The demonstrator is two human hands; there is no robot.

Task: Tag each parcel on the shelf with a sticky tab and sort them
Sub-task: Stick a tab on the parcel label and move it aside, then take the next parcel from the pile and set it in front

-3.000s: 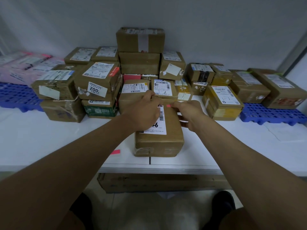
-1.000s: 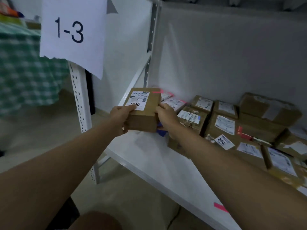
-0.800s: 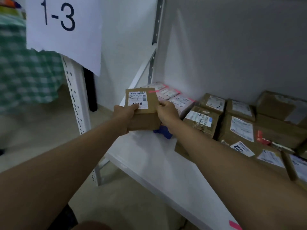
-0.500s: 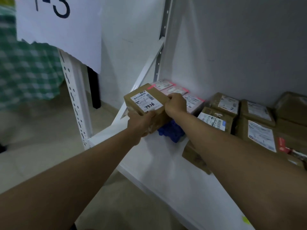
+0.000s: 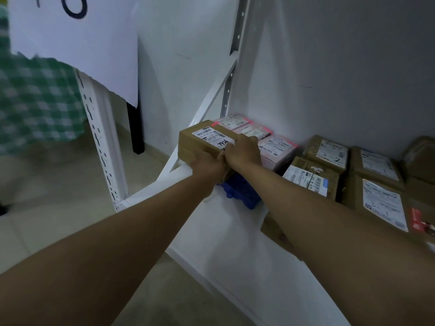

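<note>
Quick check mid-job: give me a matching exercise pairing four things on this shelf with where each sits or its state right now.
Things:
1. brown cardboard box with white label
2. blue plastic pallet
3. pink padded parcels
4. white paper sign

Places/states:
A. hangs on the rack post, upper left
B. held by left hand and right hand
C. under the held box, on the shelf
D. against the wall, beside the held box

Pairs: 1-B, 2-C, 3-D, 4-A

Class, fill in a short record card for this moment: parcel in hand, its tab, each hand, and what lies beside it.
Parcel in hand: brown box at the shelf's left end
Tab: pink, on its far top edge
Left hand: holds near side
Right hand: holds right end
Beside it: pink parcels
Underneath: blue pallet
</note>
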